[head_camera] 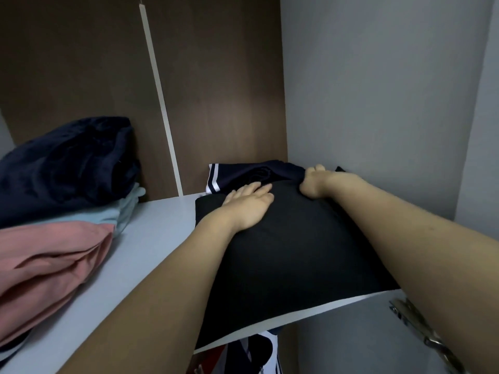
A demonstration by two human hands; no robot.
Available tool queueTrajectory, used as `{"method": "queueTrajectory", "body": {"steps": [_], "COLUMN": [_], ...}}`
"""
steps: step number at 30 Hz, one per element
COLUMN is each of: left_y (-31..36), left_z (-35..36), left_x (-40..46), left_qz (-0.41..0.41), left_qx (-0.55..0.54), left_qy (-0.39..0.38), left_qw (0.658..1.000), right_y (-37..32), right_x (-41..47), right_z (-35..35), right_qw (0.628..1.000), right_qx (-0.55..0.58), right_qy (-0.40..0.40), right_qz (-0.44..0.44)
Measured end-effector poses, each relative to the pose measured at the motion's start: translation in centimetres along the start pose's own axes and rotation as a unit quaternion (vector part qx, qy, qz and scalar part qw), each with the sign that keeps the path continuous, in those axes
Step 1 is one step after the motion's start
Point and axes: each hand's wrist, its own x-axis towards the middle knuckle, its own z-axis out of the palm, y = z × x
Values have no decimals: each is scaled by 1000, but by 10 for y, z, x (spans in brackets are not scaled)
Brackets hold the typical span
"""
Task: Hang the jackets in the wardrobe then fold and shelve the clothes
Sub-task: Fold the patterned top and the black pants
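left hand (249,209) presses flat on the black fold (283,238) to steady it on the shelf (151,238); right hand (314,184) grips its far edge, seating it against the navy top (251,174).

The black garment (283,238) covers most of the navy garment (251,175) behind it, and what kind of clothing either is cannot be told. The right hand (317,183) has its fingertips buried in the fabric. The pile (54,190) at left runs off the frame's edge. Clothes (256,352) below the shelf (151,230) show only in a sliver. The metal hinge (421,333) is cut off at the bottom right.
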Motion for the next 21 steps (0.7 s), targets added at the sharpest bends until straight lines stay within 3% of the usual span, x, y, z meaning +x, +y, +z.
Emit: {"method": "queueTrajectory", "body": {"steps": [2, 6, 14, 21], "left_y": [-1, -2, -5, 10], "left_z": [1, 4, 11, 1], "left_x": [1, 7, 11, 5], "left_qz": [-3, -6, -10, -38], "left_qx": [-20, -9, -31, 70], "left_qy": [-12, -14, -11, -34], "left_qw": [1000, 1000, 999, 996], "right_y": [7, 18, 18, 21], "right_x": [2, 4, 18, 9], "right_z": [-8, -14, -5, -7], "right_qw": [997, 984, 987, 970], "right_qx": [57, 145, 141, 221], "right_qy": [-36, -27, -8, 61], "right_qz": [-34, -104, -77, -78]}}
